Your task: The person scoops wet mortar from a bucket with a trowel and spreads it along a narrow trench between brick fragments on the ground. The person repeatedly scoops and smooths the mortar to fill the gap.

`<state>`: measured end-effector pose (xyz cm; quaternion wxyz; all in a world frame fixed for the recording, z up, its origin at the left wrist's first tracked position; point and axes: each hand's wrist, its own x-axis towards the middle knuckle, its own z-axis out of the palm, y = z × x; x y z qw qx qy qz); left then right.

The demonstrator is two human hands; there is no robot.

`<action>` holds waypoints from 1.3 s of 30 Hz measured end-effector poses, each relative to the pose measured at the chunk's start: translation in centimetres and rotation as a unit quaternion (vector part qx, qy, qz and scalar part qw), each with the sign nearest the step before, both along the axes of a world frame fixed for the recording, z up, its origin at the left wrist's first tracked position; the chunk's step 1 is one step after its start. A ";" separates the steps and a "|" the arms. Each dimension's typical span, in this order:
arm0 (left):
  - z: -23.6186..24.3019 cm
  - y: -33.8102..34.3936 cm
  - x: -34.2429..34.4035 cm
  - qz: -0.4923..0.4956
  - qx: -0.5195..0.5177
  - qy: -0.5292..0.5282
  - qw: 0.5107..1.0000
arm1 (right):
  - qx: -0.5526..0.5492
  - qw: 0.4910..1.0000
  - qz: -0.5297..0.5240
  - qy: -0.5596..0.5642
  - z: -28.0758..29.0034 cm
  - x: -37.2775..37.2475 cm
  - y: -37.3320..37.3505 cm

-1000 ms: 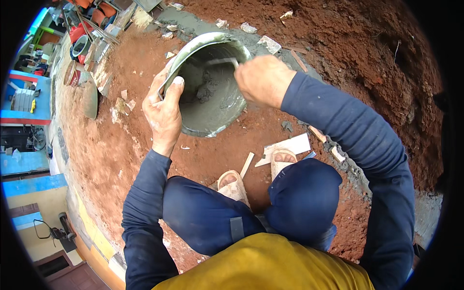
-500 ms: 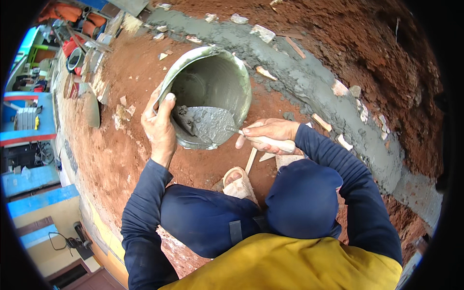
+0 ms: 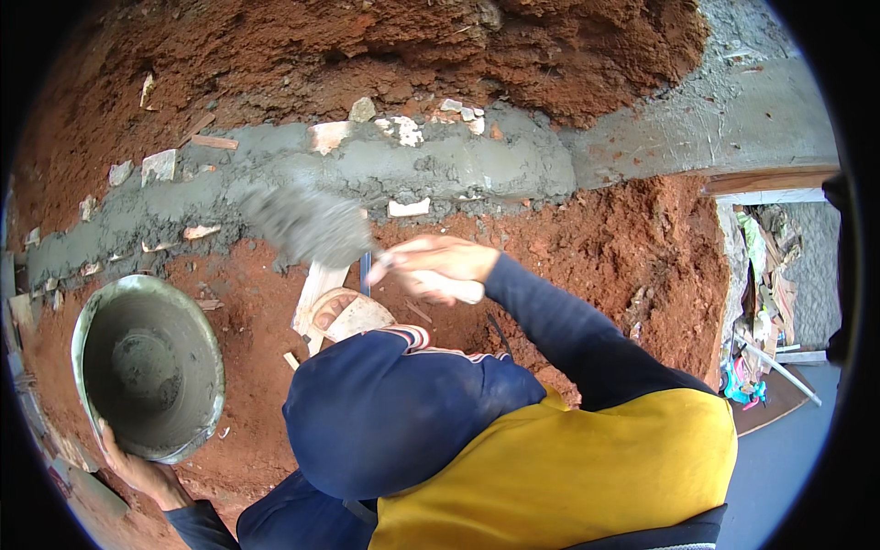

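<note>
My left hand (image 3: 145, 472) grips the lower rim of a grey, mortar-smeared bucket (image 3: 188, 328), which leans with its mouth toward me. Only a little wet mortar lies at the bucket's bottom. In my right hand (image 3: 438, 259) is a trowel (image 3: 454, 288), its pale handle wrapped by my fingers. A load of grey mortar (image 3: 310, 223) covers its blade, blurred by motion. The blade hovers over the near edge of a strip of wet mortar (image 3: 477, 163) running across the ground.
Broken tile and stone pieces (image 3: 159, 166) line both sides of the strip. A red earth bank (image 3: 385, 55) rises behind it. My sandalled foot (image 3: 353, 316) is beside a wooden board (image 3: 316, 291). Smooth concrete (image 3: 678, 119) and rubble (image 3: 770, 275) lie to the right.
The loaded trowel has come out of the bucket and swung toward the mortar strip. My view has turned right; the bucket, still held by my left hand, now sits at the lower left.
</note>
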<state>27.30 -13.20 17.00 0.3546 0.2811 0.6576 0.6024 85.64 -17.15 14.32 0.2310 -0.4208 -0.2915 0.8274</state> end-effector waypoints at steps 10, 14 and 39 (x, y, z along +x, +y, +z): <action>0.4 -0.4 -1.5 -0.001 -0.017 -0.050 0.999 | 0.094 0.677 -0.094 -0.723 -5.0 10.8 -7.8; 0.4 -0.6 -2.3 0.015 -0.010 -0.013 1.000 | 0.191 0.654 -0.172 -0.711 -5.3 11.1 -6.5; 1.4 -2.0 -2.7 0.044 -0.009 -0.035 0.998 | -0.113 0.810 -0.319 -0.479 -11.2 13.7 -6.1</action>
